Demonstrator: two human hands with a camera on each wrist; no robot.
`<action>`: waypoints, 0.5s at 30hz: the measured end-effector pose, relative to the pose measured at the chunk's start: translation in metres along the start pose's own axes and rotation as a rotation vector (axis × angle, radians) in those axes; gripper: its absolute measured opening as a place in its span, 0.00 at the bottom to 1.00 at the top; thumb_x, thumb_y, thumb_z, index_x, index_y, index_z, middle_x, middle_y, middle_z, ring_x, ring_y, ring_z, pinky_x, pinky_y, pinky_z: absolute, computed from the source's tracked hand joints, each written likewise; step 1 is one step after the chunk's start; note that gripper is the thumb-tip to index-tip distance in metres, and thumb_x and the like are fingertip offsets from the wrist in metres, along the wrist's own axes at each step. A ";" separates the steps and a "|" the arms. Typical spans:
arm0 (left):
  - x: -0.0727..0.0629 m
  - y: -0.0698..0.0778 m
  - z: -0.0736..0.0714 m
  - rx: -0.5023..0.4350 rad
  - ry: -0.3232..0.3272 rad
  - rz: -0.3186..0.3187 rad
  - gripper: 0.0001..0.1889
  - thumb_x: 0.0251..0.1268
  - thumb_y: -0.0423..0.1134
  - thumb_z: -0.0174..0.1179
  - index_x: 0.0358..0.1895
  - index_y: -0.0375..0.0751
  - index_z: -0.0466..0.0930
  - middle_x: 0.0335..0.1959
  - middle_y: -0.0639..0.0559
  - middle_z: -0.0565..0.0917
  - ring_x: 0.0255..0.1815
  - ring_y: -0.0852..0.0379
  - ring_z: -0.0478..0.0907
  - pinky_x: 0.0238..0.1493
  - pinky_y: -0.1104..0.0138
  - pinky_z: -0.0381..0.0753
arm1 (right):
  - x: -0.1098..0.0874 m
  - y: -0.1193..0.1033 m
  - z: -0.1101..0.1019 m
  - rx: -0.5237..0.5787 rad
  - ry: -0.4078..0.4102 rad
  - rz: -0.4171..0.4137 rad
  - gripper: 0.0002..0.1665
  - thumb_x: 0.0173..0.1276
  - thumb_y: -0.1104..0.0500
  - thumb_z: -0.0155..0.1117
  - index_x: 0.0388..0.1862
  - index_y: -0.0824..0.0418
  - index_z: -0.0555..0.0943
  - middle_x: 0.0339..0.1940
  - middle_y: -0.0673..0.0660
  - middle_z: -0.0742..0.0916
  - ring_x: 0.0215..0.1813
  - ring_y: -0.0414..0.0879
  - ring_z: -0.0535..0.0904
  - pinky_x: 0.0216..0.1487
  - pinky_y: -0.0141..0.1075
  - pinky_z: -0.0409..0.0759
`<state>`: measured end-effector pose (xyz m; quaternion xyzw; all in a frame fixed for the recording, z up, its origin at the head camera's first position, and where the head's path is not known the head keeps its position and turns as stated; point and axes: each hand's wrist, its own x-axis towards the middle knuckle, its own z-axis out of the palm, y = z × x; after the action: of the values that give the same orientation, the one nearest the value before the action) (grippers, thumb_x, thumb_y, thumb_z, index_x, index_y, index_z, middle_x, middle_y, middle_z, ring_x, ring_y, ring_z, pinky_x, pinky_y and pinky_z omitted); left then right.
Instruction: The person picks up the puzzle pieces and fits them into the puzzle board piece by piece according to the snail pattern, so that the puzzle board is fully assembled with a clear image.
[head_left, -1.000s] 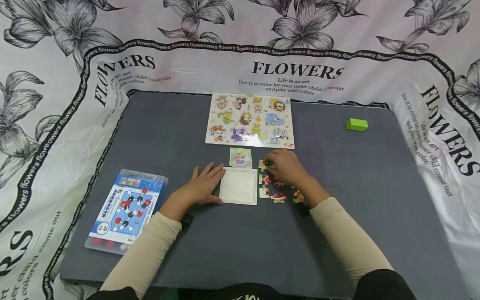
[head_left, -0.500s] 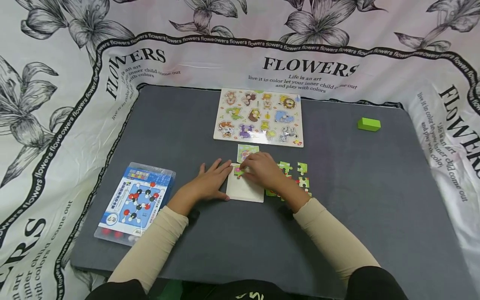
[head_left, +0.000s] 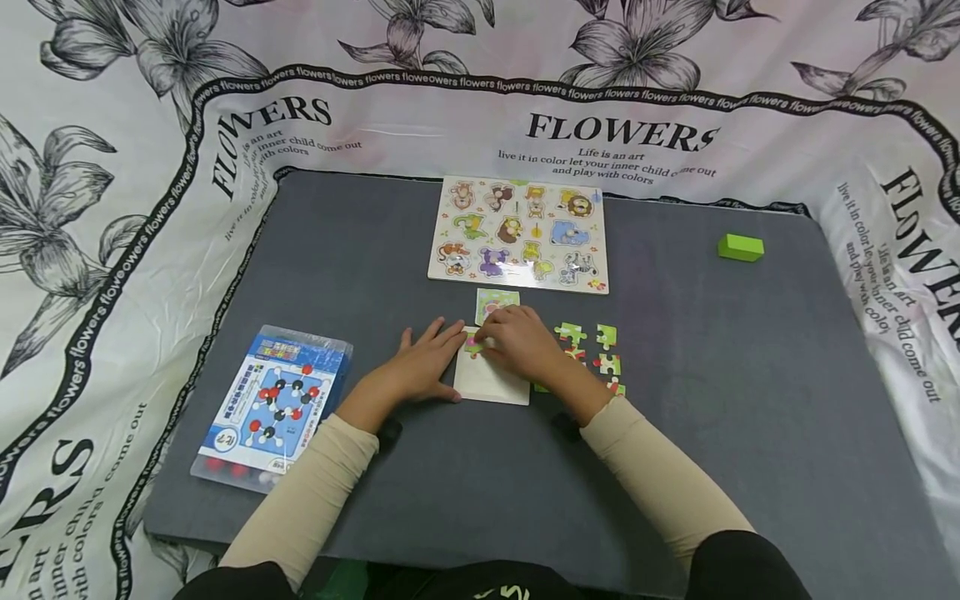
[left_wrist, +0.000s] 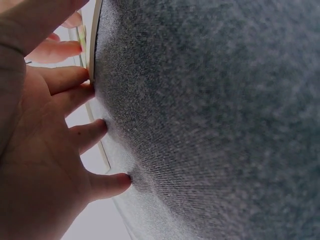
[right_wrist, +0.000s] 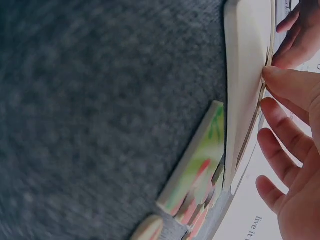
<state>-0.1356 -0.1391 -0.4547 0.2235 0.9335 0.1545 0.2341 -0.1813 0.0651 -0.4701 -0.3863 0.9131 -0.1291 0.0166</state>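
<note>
A shallow white square puzzle tray [head_left: 491,379] lies on the grey table. In its far left corner is a green and pink jigsaw piece [head_left: 472,343], partly hidden by my right hand [head_left: 522,343], whose thumb and forefinger pinch it low over the tray floor. My left hand [head_left: 422,364] rests with spread fingers along the tray's left edge, fingertips at the rim in the left wrist view. Several loose jigsaw pieces [head_left: 609,364] lie to the right of the tray, some behind the right forearm. A small square picture piece [head_left: 491,300] sits just beyond the tray, partly covered by the right hand.
An animal puzzle board [head_left: 517,233] lies at the back of the table. To the left is a clear plastic box [head_left: 270,408] with a molecule picture on its blue and white cover. A green block [head_left: 741,247] stands at the far right.
My right hand has gone from the loose pieces to the tray, bringing a jigsaw piece to its far left corner, then shifted slightly farther left. The left hand has stayed at the tray's edge.
</note>
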 end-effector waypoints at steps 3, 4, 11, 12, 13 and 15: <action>0.001 0.001 0.000 -0.003 0.004 0.003 0.52 0.55 0.55 0.70 0.78 0.41 0.49 0.80 0.49 0.45 0.80 0.42 0.35 0.68 0.31 0.40 | -0.001 -0.001 -0.001 -0.020 -0.001 0.003 0.11 0.64 0.53 0.70 0.45 0.50 0.88 0.48 0.50 0.87 0.56 0.51 0.77 0.65 0.51 0.68; 0.001 0.001 -0.001 -0.003 0.004 0.002 0.52 0.55 0.55 0.70 0.78 0.41 0.49 0.80 0.49 0.45 0.80 0.42 0.35 0.68 0.31 0.40 | -0.001 -0.001 -0.002 -0.031 -0.001 0.002 0.11 0.64 0.53 0.70 0.46 0.50 0.88 0.48 0.50 0.87 0.56 0.51 0.78 0.65 0.51 0.68; 0.002 0.001 0.001 0.010 0.003 -0.005 0.53 0.55 0.56 0.70 0.78 0.42 0.49 0.80 0.49 0.45 0.80 0.43 0.35 0.68 0.31 0.40 | -0.006 -0.015 -0.011 -0.211 -0.056 -0.042 0.13 0.70 0.52 0.63 0.50 0.49 0.87 0.50 0.51 0.85 0.58 0.52 0.76 0.63 0.52 0.68; 0.002 0.001 0.001 0.010 0.001 -0.008 0.53 0.54 0.56 0.70 0.78 0.42 0.49 0.80 0.49 0.45 0.80 0.43 0.35 0.68 0.31 0.39 | -0.007 -0.016 -0.012 -0.225 -0.064 -0.048 0.13 0.70 0.52 0.62 0.51 0.49 0.86 0.50 0.51 0.85 0.59 0.52 0.76 0.63 0.52 0.67; 0.002 0.002 0.001 0.012 0.000 -0.010 0.53 0.54 0.56 0.70 0.78 0.42 0.49 0.80 0.49 0.45 0.80 0.43 0.35 0.68 0.31 0.40 | -0.009 -0.017 -0.013 -0.231 -0.069 -0.052 0.14 0.71 0.51 0.61 0.52 0.50 0.86 0.51 0.51 0.84 0.59 0.53 0.75 0.63 0.51 0.67; 0.003 0.003 0.001 0.015 -0.005 -0.008 0.52 0.54 0.56 0.70 0.78 0.42 0.49 0.80 0.49 0.45 0.80 0.43 0.35 0.68 0.30 0.40 | -0.013 -0.018 -0.014 -0.230 -0.073 -0.046 0.16 0.71 0.51 0.61 0.54 0.51 0.85 0.51 0.52 0.84 0.58 0.53 0.75 0.63 0.51 0.67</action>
<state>-0.1364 -0.1348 -0.4554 0.2220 0.9350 0.1459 0.2351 -0.1613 0.0656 -0.4525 -0.4112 0.9115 -0.0097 0.0025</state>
